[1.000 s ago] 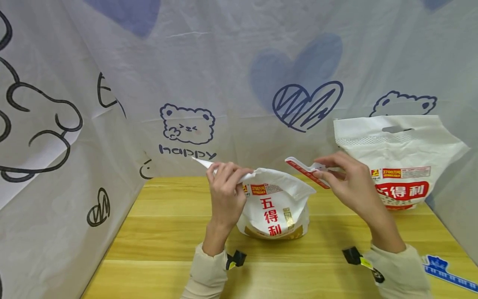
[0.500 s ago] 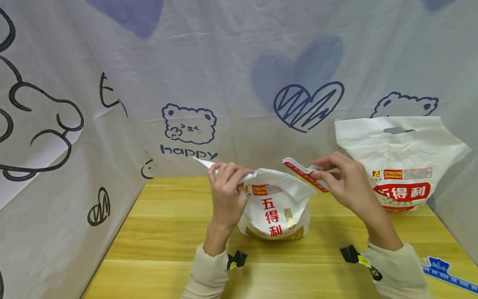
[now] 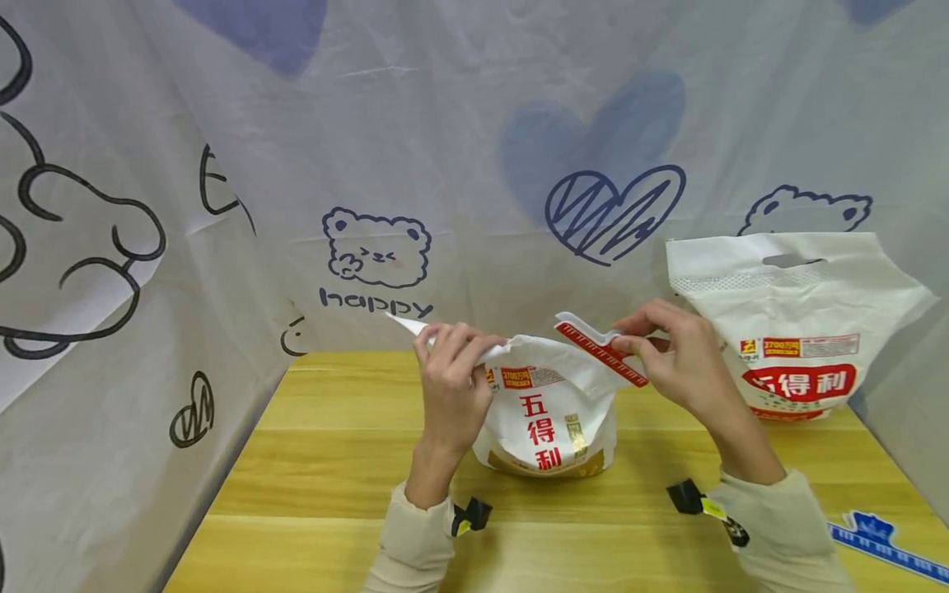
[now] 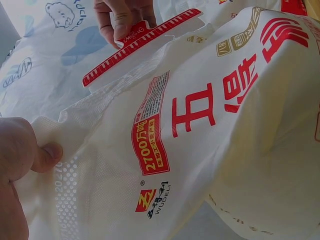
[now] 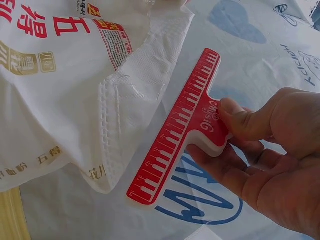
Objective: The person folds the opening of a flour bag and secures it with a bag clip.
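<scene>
A white flour bag [image 3: 544, 420] with red lettering stands on the table, its top edge folded over. My left hand [image 3: 454, 379] grips the left part of that top edge; in the left wrist view the thumb [image 4: 47, 156] presses on the bag's white material. Between thumb and fingers, my right hand [image 3: 678, 354] pinches a red clip [image 3: 602, 352] with a white piano-key pattern. The clip is tilted beside the bag's upper right corner. In the right wrist view the clip [image 5: 175, 127] and the bag's folded edge [image 5: 145, 75] look apart.
A second white flour bag [image 3: 797, 329] with a handle hole stands at the back right. On the table's right side lies a blue clip [image 3: 882, 539]. A printed cloth [image 3: 474, 165] hangs behind and on the left of the wooden table [image 3: 319, 478].
My right hand has carried the red clip left, closer to the bag's upper right corner. The left hand keeps its grip on the bag's top with hardly any movement.
</scene>
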Action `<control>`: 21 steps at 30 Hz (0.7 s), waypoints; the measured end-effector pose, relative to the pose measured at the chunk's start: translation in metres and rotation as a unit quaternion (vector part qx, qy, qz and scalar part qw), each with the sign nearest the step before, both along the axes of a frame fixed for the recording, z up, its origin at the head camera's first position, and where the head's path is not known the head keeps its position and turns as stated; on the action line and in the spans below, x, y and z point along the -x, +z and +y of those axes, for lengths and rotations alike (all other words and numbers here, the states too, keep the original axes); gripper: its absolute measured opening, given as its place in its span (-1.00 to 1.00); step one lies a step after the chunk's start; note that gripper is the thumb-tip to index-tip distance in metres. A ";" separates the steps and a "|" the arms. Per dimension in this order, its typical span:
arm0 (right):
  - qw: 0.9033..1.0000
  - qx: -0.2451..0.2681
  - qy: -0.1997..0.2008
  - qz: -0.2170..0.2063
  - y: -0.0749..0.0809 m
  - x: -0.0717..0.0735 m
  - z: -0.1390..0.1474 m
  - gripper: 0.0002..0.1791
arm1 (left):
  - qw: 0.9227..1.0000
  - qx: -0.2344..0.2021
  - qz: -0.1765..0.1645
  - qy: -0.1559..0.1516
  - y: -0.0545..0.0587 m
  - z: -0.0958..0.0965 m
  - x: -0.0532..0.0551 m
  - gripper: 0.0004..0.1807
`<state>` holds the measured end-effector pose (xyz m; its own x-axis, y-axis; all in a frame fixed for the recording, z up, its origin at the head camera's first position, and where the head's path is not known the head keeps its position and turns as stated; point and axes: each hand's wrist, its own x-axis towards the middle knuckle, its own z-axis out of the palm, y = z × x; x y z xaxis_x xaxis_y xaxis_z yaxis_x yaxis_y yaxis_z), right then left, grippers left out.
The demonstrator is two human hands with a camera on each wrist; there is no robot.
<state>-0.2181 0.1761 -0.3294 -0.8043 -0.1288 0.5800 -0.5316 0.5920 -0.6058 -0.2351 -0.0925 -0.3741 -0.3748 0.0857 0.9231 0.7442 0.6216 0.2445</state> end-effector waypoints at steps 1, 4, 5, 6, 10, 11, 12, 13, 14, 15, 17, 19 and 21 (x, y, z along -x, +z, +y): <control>1.000 -0.001 0.000 -0.004 0.000 0.000 -0.001 -0.87 | 1.000 0.000 -0.001 0.001 0.000 0.000 0.000 -0.59; 1.000 -0.002 0.004 -0.013 0.000 0.001 -0.002 -0.87 | 1.000 0.002 -0.003 0.002 0.000 0.000 0.000 -0.58; 1.000 -0.003 0.006 -0.016 0.000 0.002 -0.003 -0.87 | 1.000 0.002 -0.003 0.003 0.000 0.000 0.000 -0.57; 1.000 -0.003 0.008 -0.016 0.000 0.002 -0.003 -0.87 | 1.000 0.002 -0.003 0.003 0.000 0.000 0.000 -0.57; 1.000 -0.006 0.013 -0.012 -0.001 0.004 -0.004 -0.86 | 1.000 0.001 -0.002 0.004 0.000 0.000 0.000 -0.56; 1.000 -0.007 0.013 -0.011 -0.002 0.005 -0.005 -0.85 | 1.000 0.001 -0.002 0.003 0.000 0.000 0.000 -0.56; 1.000 -0.009 0.013 -0.012 -0.002 0.005 -0.005 -0.85 | 1.000 0.000 -0.002 0.003 0.000 0.000 0.000 -0.55; 1.000 -0.011 0.013 -0.014 -0.002 0.005 -0.006 -0.85 | 1.000 0.000 -0.002 0.003 0.000 0.000 0.001 -0.55; 1.000 -0.012 0.013 -0.016 -0.002 0.005 -0.006 -0.85 | 1.000 0.000 -0.002 0.002 0.000 0.000 0.001 -0.55; 1.000 -0.014 0.013 -0.019 -0.002 0.005 -0.007 -0.85 | 1.000 -0.001 -0.002 0.001 -0.001 0.000 0.001 -0.55; 0.999 -0.016 0.017 -0.025 -0.002 0.005 -0.008 -0.86 | 1.000 -0.002 -0.002 0.000 -0.001 0.000 0.001 -0.54; 0.999 -0.018 0.021 -0.031 -0.001 0.005 -0.008 -0.86 | 1.000 -0.002 -0.002 0.000 -0.002 0.000 0.002 -0.54; 0.999 -0.020 0.026 -0.034 0.000 0.006 -0.008 -0.85 | 1.000 -0.002 -0.002 0.000 -0.002 0.000 0.002 -0.54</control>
